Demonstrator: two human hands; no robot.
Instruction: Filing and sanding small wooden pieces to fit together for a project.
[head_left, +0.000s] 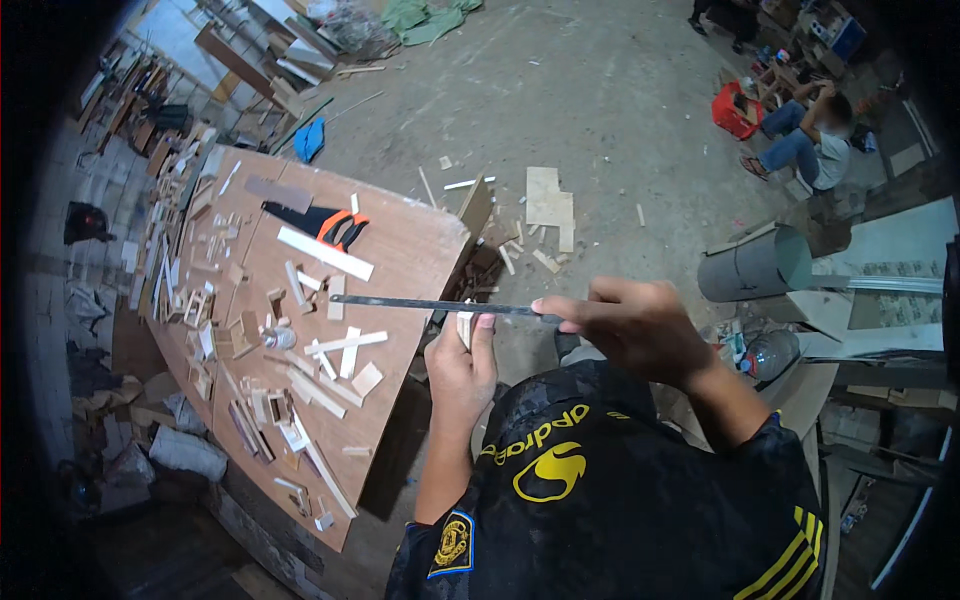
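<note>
Head view: dark file (pixel 405 302) runs crosswise, tip pointing left past bench's (pixel 415 240) right edge.
Right hand (pixel 640 322) clasps its end; left hand (pixel 460 372) pinches wood piece (pixel 465 330).

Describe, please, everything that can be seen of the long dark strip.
The strip is thin, straight and dark grey, like metal, with a left tip that looks rounded. It runs nearly level across the picture, its left part over the table. The right hand grips its right end. Near its middle it crosses a small wood piece in the left hand, seemingly touching it.
</note>
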